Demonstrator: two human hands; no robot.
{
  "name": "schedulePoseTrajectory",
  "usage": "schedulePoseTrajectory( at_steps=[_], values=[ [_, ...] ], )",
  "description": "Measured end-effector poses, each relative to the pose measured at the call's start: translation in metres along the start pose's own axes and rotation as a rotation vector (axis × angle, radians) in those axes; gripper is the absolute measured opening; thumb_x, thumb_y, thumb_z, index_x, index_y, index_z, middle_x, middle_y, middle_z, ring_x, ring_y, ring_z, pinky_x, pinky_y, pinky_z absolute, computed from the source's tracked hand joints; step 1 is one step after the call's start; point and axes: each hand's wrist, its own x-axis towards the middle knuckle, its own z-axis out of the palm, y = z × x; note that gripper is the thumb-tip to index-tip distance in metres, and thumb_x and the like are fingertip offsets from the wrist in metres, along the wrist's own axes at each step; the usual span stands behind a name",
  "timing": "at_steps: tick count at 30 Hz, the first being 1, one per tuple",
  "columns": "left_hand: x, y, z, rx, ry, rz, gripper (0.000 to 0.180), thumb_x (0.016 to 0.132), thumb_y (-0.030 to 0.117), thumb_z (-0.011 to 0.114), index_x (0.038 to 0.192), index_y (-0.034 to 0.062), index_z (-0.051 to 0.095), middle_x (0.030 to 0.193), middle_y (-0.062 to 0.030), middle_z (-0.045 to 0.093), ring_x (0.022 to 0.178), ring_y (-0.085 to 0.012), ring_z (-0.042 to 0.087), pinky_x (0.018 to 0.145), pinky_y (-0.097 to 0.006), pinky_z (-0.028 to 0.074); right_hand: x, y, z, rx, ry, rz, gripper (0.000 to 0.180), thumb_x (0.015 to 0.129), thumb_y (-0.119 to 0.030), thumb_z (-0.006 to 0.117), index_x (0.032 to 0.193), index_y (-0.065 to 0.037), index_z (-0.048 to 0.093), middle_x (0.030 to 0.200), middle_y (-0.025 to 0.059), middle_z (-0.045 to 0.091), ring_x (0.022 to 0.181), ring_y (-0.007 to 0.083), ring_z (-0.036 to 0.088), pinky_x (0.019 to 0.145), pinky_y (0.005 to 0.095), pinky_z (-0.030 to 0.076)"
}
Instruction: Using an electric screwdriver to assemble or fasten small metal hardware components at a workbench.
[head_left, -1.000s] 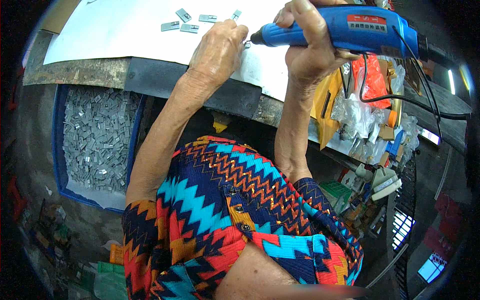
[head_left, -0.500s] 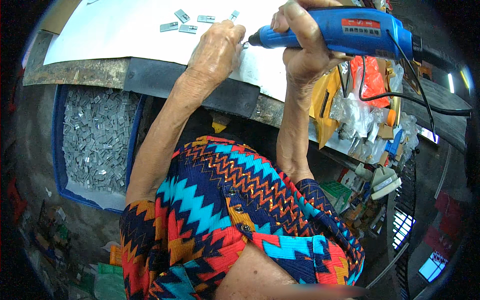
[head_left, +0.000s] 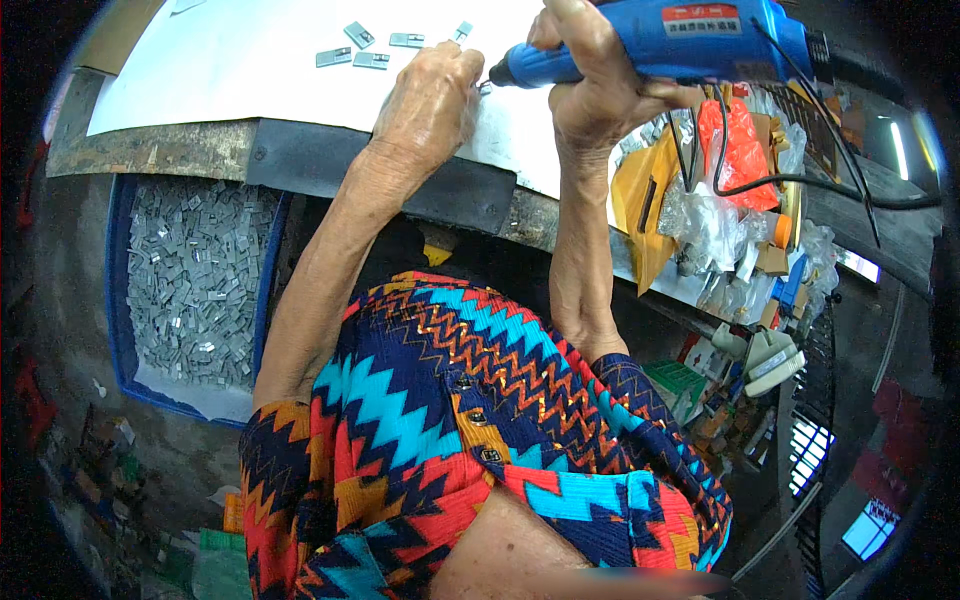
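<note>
My right hand [head_left: 595, 95] is wrapped around a blue corded electric screwdriver [head_left: 690, 45], held nearly level with its black nose pointing left. The bit reaches a small grey part [head_left: 486, 88], which shows only partly beside my left fingertips. My left hand [head_left: 428, 105] is closed on that part, its fingers bent and largely hidden under the knuckles, resting on a white sheet [head_left: 240, 75]. Beyond and left of it lie several small grey rectangular pieces [head_left: 371, 60] with dark slots. One more grey piece [head_left: 463, 31] lies just past my left knuckles.
Below the bench's left edge stands a blue bin [head_left: 117, 300] heaped with small grey pieces [head_left: 200, 280]. A black strip [head_left: 330, 155] covers part of the bench edge. To the right are plastic bags [head_left: 720, 225], a brown envelope [head_left: 640, 205] and a black cable [head_left: 830, 190].
The screwdriver and my right hand have shifted slightly left and up in the picture. My left hand keeps almost the same place beside the bit.
</note>
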Motion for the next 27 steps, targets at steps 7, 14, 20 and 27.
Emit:
schedulePoseTrajectory(
  at_steps=[7,14,20,27],
  values=[
    [-0.001,-0.004,0.001,0.01,0.015,-0.001,0.014,0.067,-0.004,0.064,0.075,0.0007,0.053,0.074,-0.0113,0.053,0.07,-0.0252,0.055,0.064,-0.036,0.046,-0.011,0.01,-0.015,-0.212,-0.151,-0.149,0.029,0.067,-0.007,0.066,0.092,-0.001,0.053,0.075,0.0044,0.055,0.063,0.0119,0.054,0.058,0.0266,0.046],
    [0.003,-0.001,-0.001,-0.012,-0.039,0.017,0.007,0.074,-0.001,0.059,0.08,-0.0004,0.055,0.072,-0.0144,0.051,0.073,-0.0273,0.056,0.066,-0.036,0.049,-0.011,0.015,-0.017,-0.243,-0.154,-0.185,0.032,0.067,-0.009,0.067,0.094,-0.001,0.052,0.08,0.0054,0.055,0.069,0.0134,0.054,0.063,0.028,0.046],
    [0.0,-0.002,0.0,-0.042,-0.019,-0.008,0.011,0.071,-0.003,0.059,0.08,-0.001,0.054,0.072,-0.0139,0.052,0.071,-0.0275,0.055,0.065,-0.037,0.047,-0.016,0.014,-0.019,-0.245,-0.166,-0.045,0.034,0.067,-0.01,0.068,0.095,-0.001,0.051,0.084,0.0061,0.055,0.073,0.0145,0.055,0.066,0.029,0.046],
    [0.0,-0.008,0.002,-0.069,-0.019,0.029,0.005,0.075,0.0,0.059,0.08,0.0002,0.055,0.071,-0.013,0.052,0.071,-0.0252,0.056,0.066,-0.035,0.05,-0.017,0.032,-0.02,-0.166,-0.152,-0.278,0.034,0.066,-0.006,0.068,0.095,0.0,0.05,0.083,0.006,0.055,0.073,0.0155,0.055,0.064,0.0282,0.046]
  ],
)
